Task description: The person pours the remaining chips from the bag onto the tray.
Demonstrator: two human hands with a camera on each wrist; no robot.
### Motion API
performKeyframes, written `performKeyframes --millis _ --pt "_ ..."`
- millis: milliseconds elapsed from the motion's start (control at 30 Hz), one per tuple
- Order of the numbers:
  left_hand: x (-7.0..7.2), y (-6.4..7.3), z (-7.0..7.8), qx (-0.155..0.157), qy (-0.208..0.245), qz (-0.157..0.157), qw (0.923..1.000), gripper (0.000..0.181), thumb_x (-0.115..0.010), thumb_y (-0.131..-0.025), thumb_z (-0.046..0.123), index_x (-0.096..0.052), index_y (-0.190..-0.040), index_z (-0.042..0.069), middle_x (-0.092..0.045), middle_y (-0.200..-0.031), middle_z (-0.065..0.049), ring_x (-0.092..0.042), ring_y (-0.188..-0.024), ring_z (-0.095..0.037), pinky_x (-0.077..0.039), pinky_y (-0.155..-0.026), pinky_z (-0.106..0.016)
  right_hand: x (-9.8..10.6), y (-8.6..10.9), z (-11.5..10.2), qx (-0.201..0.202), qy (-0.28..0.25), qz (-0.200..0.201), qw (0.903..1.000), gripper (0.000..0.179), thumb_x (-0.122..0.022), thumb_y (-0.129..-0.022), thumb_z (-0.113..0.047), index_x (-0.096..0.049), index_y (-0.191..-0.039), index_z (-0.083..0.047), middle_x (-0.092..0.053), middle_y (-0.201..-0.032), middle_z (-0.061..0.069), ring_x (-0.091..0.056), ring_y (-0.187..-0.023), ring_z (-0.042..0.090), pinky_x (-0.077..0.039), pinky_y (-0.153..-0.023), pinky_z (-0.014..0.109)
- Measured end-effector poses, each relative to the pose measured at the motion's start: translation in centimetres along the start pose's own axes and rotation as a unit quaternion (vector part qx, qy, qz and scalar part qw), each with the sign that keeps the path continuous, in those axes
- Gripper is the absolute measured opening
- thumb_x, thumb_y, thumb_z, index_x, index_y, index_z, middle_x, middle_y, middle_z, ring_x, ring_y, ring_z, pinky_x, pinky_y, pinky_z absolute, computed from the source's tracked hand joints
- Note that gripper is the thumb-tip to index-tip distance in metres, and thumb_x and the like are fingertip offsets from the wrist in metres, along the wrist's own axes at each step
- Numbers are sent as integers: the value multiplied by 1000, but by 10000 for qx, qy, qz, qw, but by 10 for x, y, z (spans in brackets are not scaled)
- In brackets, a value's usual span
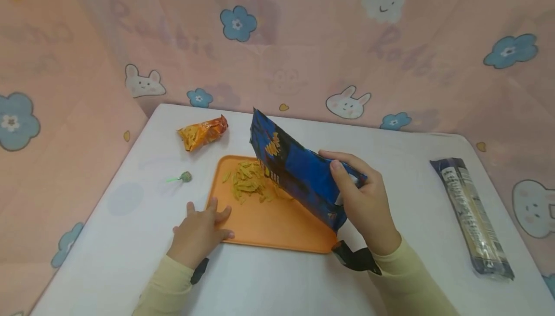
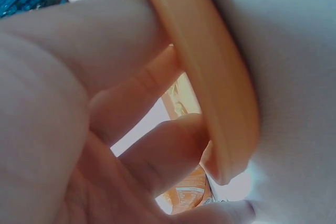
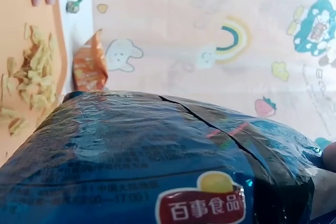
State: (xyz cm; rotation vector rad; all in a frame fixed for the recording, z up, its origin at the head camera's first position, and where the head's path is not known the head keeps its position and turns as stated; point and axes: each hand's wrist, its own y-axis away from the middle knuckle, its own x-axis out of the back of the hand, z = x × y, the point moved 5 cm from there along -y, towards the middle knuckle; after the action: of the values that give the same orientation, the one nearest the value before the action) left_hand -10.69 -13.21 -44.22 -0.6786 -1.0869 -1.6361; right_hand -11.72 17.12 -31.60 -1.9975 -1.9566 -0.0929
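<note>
Sleeves (image 1: 162, 289): pale yellow, seen at eight and four o'clock, with the middle of the orange tray (image 1: 277, 231) taken as the clock's centre and twelve as its far side
Blue bag (image 1: 303, 169): held aslant above the tray, one end raised toward eleven o'clock; a red label with white characters is shown in the right wrist view
Right hand (image 1: 366, 200): placed at three o'clock, the bag's near end being pinched between thumb and fingers
Left hand (image 1: 199, 231): fingers and thumb are spread, and the tray's edge is touched by them between eight and nine o'clock
Yellow strips (image 1: 248, 179): heaped on the tray toward ten and eleven o'clock, some of them partly hidden by the bag
Orange packet (image 1: 201, 134): laid crumpled on the white surface (image 1: 269, 282), beyond the tray between ten and eleven o'clock
Lollipop (image 1: 185, 177): found between nine and ten o'clock, just beside the tray, its green stick pointed toward nine
Long packet (image 1: 472, 217): set at three o'clock, well apart, clear with dark ends
Backdrop (image 1: 282, 65): pink, printed with rabbits and blue flowers
</note>
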Motion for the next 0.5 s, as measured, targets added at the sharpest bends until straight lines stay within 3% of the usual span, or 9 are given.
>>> performKeyframes --millis 133,233,333,400,500 --pt "0 1 -1 3 -9 11 10000 66 -87 -87 38 -66 -147 19 -37 -164 -21 -17 -146 -69 -28 -88 -95 -2 -1 4 8 -17 -72 10000 32 -54 -113 -26 -74 -135 -13 -68 -135 -1 -65 -114 24 -57 -91 29" --pt "0 0 0 -14 -14 32 10000 66 -87 -87 38 -66 -146 18 -38 -164 -21 -18 -146 -69 -28 -88 -94 -2 -1 5 25 15 -49 10000 32 -54 -113 -25 -73 -136 -13 -68 -136 0 -64 -115 22 -57 -92 27" --pt "1 0 -1 14 -16 19 10000 67 -87 -86 38 -66 -147 19 -38 -164 -21 -18 -146 -69 -28 -88 -95 1 1 -1 -11 138 -3 9999 33 -54 -113 -27 -73 -136 -14 -68 -137 0 -64 -116 22 -57 -92 31" --pt "0 0 -1 30 -22 3 10000 67 -87 -86 39 -66 -147 19 -38 -164 -21 -18 -146 -69 -27 -88 -95 8 5 -11 -24 130 154 9998 33 -55 -113 -28 -74 -136 -15 -68 -136 0 -64 -117 25 -59 -93 42" --pt "0 0 -1 21 -38 -8 10000 67 -87 -86 39 -66 -147 20 -39 -164 -21 -18 -145 -69 -28 -88 -95 19 14 -27 134 -331 486 9982 32 -56 -112 -23 -74 -134 -10 -68 -135 7 -63 -117 31 -60 -91 41"
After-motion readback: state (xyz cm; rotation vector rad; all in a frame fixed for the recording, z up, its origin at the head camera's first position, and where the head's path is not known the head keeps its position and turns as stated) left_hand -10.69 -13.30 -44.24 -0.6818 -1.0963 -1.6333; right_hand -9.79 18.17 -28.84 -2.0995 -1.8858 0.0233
